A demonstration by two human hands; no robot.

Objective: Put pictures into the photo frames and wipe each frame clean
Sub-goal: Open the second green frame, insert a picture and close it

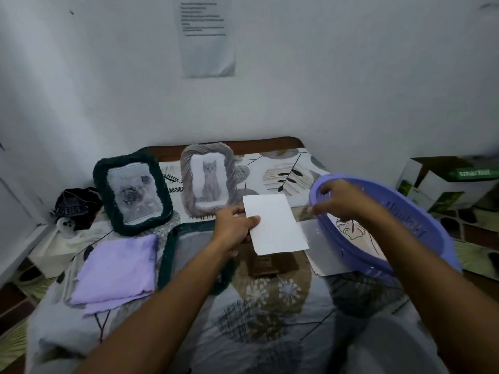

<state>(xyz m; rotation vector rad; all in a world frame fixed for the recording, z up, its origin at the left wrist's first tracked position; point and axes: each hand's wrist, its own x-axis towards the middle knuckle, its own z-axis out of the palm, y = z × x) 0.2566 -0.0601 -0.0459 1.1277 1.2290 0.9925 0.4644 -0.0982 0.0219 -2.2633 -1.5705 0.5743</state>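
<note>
A white picture [275,224], its blank side up, is pinched at its left edge by the left hand [235,225], thumb on top, and is held above a surface covered by a leaf-patterned cloth [270,306]. The right hand [337,201] is curled over the near rim of a purple basket [421,230], which is tilted up at the right of the surface; its fingers are blurred, so the grip is seen only roughly. Under the picture a dark green frame [168,255] lies flat, partly hidden by the left forearm, and a brown backing board [272,265] lies just beside it. A grey sheet [316,247] lies between the board and the basket, its right edge hidden behind the basket rim. At the back of the surface two frames are propped upright side by side: a dark green frame with a rose picture [132,193] on the left and a grey frame with a cat picture [208,179] on the right. A folded lilac wipe [118,271] lies at the left, in front of the rose frame. A dark cloth bundle [74,206] sits at the far left edge. A printed sheet [206,36] is fixed to the white wall behind, and green and white boxes [445,184] are stacked at the right.
</note>
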